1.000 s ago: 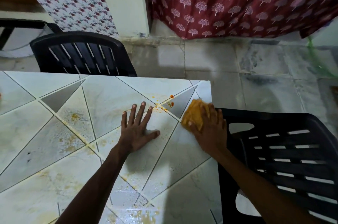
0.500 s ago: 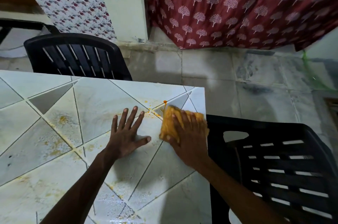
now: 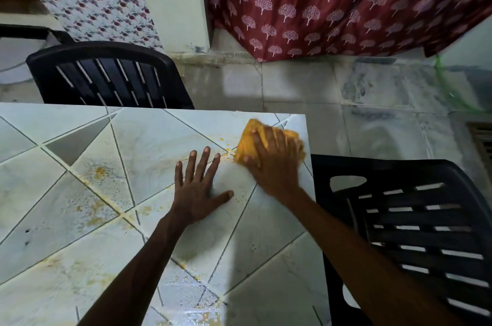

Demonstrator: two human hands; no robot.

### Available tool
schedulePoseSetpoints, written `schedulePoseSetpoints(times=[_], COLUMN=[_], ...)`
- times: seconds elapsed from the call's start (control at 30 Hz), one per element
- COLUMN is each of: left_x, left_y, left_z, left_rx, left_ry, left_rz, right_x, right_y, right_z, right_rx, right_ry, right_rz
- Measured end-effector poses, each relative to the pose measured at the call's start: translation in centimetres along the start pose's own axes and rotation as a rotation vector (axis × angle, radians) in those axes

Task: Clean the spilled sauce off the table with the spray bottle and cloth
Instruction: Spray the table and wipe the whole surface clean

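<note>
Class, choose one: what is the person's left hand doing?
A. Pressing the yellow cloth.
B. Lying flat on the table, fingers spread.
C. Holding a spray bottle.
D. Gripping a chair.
B: the left hand lies flat on the table with fingers spread; the right hand presses the yellow cloth.

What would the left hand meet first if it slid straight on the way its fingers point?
Probably the orange sauce specks just beyond the left hand, then the pale tiled table's far edge; the yellow cloth lies right of that line.
</note>
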State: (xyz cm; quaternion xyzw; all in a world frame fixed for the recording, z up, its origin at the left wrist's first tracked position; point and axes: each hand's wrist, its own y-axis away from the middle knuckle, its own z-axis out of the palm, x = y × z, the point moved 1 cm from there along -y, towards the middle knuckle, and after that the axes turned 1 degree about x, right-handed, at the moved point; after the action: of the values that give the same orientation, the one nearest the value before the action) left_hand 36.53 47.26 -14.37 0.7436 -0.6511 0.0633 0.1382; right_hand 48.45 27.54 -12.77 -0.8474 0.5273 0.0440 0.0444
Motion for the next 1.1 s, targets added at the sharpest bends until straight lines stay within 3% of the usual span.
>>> schedulePoseSetpoints(times=[0.17, 0.23, 0.33, 0.43, 0.53, 0.63, 0.77, 0.83, 0.93, 1.03, 1.1], left_x=[-0.2, -0.2, -0.3, -0.3, -1.1, -3.6, -7.6, -8.8, -9.4, -9.4, -9.4], left_y=[0.3, 0.4, 0.3, 0.3, -0.5, -1.4, -2.4, -2.3, -1.6, -1.5, -1.6], left_z=[-0.4, -0.6, -0.5, -0.2, -1.3, -3.5, -4.9, -4.5, -3.3, -3.0, -3.0], left_rx=[-0.018, -0.007, 0.015, 0.022, 0.051, 0.217, 0.202, 0.094, -0.009, -0.014, 0.0], left_ry=[0.061, 0.078, 0.077, 0.086, 0.231, 0.444, 0.239, 0.156, 0.139, 0.126, 0.141], left_rz=[0.033, 0.046, 0.044, 0.043, 0.042, 0.055, 0.02, 0.03, 0.05, 0.047, 0.045], right_x=[1.3, 3.8, 5.2, 2.5, -2.0, -5.9, -4.7, -2.2, 0.1, -2.1, -5.6], right_y=[9.9, 9.0, 2.9, -3.6, -5.7, -1.0, 8.3, 9.5, 4.9, -3.5, -7.7], right_z=[-0.2, -0.6, -0.4, -0.4, -0.2, 0.4, 0.2, -0.4, 0.0, 0.3, 0.5], right_rx=[-0.063, -0.052, -0.015, -0.001, 0.036, -0.006, -0.093, -0.091, -0.049, 0.014, 0.01], right_ry=[-0.065, -0.002, 0.022, 0.018, 0.039, -0.008, -0.082, -0.062, 0.003, 0.051, 0.055], right_rz=[-0.112, -0.011, 0.29, 0.376, 0.212, -0.089, -0.199, -0.148, 0.075, 0.24, 0.2])
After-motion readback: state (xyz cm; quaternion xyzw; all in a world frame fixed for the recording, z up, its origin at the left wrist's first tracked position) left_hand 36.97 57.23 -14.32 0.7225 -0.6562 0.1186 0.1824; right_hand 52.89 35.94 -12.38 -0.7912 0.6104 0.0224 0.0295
